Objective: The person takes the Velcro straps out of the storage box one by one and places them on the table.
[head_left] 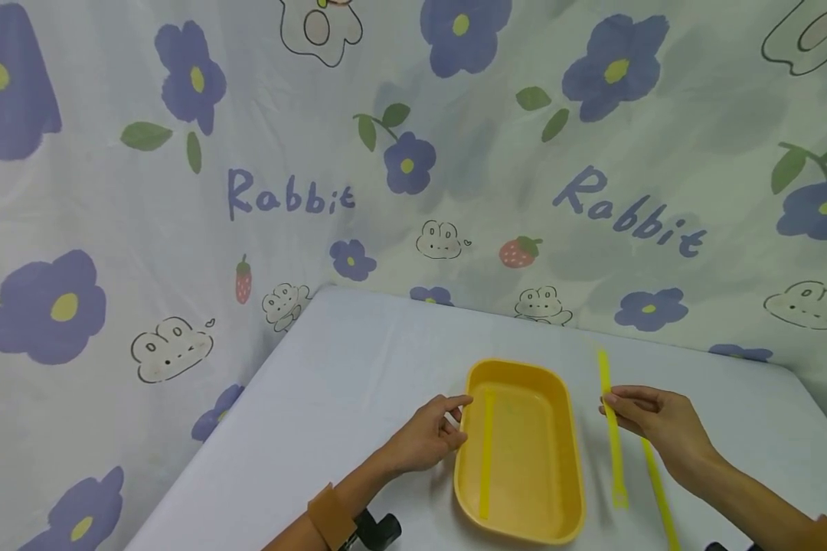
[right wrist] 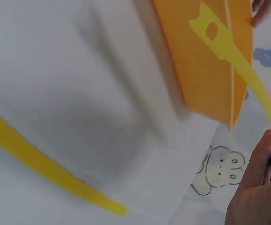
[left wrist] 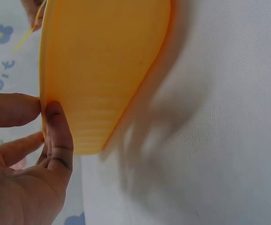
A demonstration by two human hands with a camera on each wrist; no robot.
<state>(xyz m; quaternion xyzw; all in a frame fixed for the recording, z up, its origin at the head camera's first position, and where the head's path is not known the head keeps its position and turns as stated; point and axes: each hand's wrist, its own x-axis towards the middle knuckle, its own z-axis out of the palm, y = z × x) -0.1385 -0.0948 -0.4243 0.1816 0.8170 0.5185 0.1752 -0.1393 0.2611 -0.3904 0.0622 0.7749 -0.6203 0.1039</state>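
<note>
My left hand (head_left: 423, 434) pinches the left rim of a yellow plastic tray (head_left: 570, 459), fingers on both sides of the wall in the left wrist view. Inside the tray, one flat yellow cable strap (head_left: 486, 455) lies lengthwise along the left side. To the right of the tray, my right hand (head_left: 661, 428) pinches a second yellow cable strap (right wrist: 247, 70) between thumb and fingers. This strap hangs over the table, its slotted head at the lower end. A third yellow strap (right wrist: 55, 173) lies on the table below the right hand, partly hidden by it in the head view.
The tray stands on a white table (head_left: 344, 360). Behind and to the left hangs a white curtain (head_left: 282, 252) with purple flowers and rabbits. Dark wrist gear (head_left: 379, 530) shows under the left forearm.
</note>
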